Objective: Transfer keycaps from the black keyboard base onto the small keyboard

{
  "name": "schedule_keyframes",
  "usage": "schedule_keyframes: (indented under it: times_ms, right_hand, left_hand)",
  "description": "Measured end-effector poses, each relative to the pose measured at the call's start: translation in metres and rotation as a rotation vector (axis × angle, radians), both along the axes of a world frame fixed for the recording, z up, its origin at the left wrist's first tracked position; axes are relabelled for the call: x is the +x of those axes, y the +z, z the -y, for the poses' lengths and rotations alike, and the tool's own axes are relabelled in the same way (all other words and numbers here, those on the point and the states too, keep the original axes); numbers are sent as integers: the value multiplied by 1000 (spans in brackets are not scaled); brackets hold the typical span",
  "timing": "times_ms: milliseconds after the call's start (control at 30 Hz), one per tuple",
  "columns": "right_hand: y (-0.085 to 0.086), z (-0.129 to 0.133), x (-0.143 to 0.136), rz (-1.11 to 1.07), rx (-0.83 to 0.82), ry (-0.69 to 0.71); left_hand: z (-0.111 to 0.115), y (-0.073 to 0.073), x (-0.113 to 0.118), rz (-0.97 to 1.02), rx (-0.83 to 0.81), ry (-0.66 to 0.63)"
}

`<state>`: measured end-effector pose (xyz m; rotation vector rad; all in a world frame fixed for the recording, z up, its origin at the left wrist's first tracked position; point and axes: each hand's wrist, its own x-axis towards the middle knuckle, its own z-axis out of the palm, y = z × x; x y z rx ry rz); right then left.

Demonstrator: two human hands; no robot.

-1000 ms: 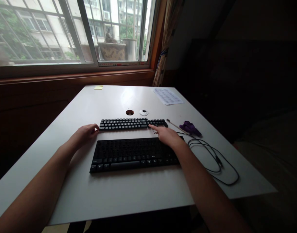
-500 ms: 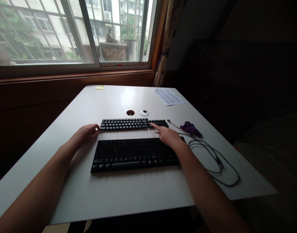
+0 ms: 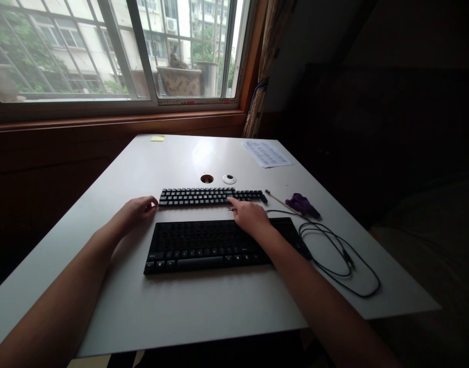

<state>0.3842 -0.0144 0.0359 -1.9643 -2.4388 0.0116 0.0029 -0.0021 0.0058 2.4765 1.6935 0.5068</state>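
Loose black keycaps point(image 3: 198, 197) stand in close rows on the white table. In front of them lies a black keyboard point(image 3: 192, 259); its upper rows show no keycaps, while the lower rows have them. My left hand point(image 3: 140, 208) rests at the left end of the keycap rows, its fingers curled by the end keycap; what they hold, if anything, is hidden. My right hand point(image 3: 251, 217) hovers over the keyboard's back edge, index finger stretched to the front row of keycaps. From under its curled fingers pokes a thin small tip too small to name.
Right of the keyboard, a black cable point(image 3: 347, 255) lies coiled near a purple cloth point(image 3: 302, 204) and a thin brush point(image 3: 282, 201). Printed papers point(image 3: 268, 154), a yellow sticky note point(image 3: 157, 138), a round hole point(image 3: 207, 179) and a white ring point(image 3: 229, 179) are farther back.
My right hand has shifted left along the keycap rows, its index finger moving from the right-hand group to the main block. My left hand stays in place.
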Motion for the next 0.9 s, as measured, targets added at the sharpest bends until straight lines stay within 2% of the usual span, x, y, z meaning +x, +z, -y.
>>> schedule_keyframes:
  times_ms: [200, 400, 900]
  right_hand:
    - [-11, 1, -1, -14, -3, -14]
    - [-10, 0, -2, 2, -40, -28]
    - [-13, -2, 0, -8, -9, -17]
  left_hand:
    - [-2, -3, -2, 7, -2, 7]
    - [-3, -6, -4, 5, -4, 5]
    - [-1, -1, 0, 16, 2, 0]
